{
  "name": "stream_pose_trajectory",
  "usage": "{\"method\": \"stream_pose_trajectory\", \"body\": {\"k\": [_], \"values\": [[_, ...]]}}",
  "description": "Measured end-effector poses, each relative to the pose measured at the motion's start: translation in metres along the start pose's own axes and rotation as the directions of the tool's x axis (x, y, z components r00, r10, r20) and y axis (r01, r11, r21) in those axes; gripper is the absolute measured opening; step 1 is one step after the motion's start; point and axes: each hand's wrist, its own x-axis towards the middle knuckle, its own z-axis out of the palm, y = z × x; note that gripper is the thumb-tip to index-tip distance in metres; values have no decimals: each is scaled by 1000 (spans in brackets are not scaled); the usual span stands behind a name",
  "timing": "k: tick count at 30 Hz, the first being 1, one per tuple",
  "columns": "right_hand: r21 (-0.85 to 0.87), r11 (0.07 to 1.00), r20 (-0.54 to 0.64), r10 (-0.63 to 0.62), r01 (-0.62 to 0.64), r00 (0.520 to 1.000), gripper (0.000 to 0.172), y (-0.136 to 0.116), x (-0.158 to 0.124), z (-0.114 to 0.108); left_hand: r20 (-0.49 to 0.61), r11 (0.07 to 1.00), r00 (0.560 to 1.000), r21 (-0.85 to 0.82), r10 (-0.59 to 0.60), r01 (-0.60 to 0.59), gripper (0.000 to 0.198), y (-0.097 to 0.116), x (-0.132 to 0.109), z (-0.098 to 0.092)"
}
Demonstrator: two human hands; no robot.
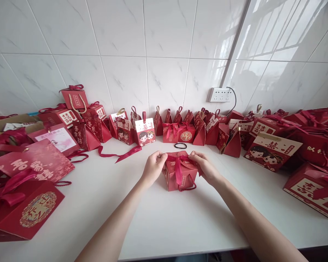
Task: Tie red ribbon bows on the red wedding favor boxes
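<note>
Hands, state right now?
Left hand: closed, pinching the red ribbon at the box's left side.
Right hand: closed, pinching the ribbon at the box's right side.

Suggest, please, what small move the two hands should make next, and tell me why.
I would probably draw the ribbon gently outward to snug it: the left hand and the right hand pinch it on opposite sides of the red box, while one strand hangs down its front.
</note>
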Motion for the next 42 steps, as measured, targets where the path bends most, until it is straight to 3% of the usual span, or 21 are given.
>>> {"method": "stream_pose_trajectory", "body": {"k": [11,18,22,24,27,28,30,32,33,36,38,42], "values": [[217,974,54,48,-59,997,25,4,4,-2,-81,992,996,120,42,-32,27,-8,3,2],[274,958,46,76,-85,996,24,5,5,1,-89,994,996,109,26,-17,26,-12,4,4],[323,945,85,19,-46,996,25,9,7,3,-100,996,995,89,27,-18,27,-13,5,5],[267,964,71,-17,-3,997,23,10,8,4,-104,997,994,75,24,-17,26,-12,5,4],[2,987,-56,-159,159,986,30,11,6,5,-100,999,995,46,19,-14,25,-12,6,1],[-105,963,-111,-261,250,959,30,11,3,6,-99,999,995,36,21,-17,25,-11,6,0],[-330,837,-160,-506,437,848,24,10,-3,8,-99,1000,995,14,29,-28,26,-10,6,-1],[-532,640,-81,-691,555,718,19,9,-10,11,-99,999,994,-4,39,-40,26,-10,5,-1],[-610,540,-7,-736,580,677,19,9,-13,12,-98,999,994,-12,43,-44,26,-9,5,0],[-729,338,168,-755,595,634,19,11,-19,19,-95,998,994,-28,50,-53,27,-9,5,1],[-755,279,199,-765,594,612,14,14,-20,24,-92,998,994,-35,52,-55,27,-9,5,2],[-731,191,245,-822,655,514,4,18,-23,33,-85,997,995,-40,60,-64,29,-9,4,2]]}}
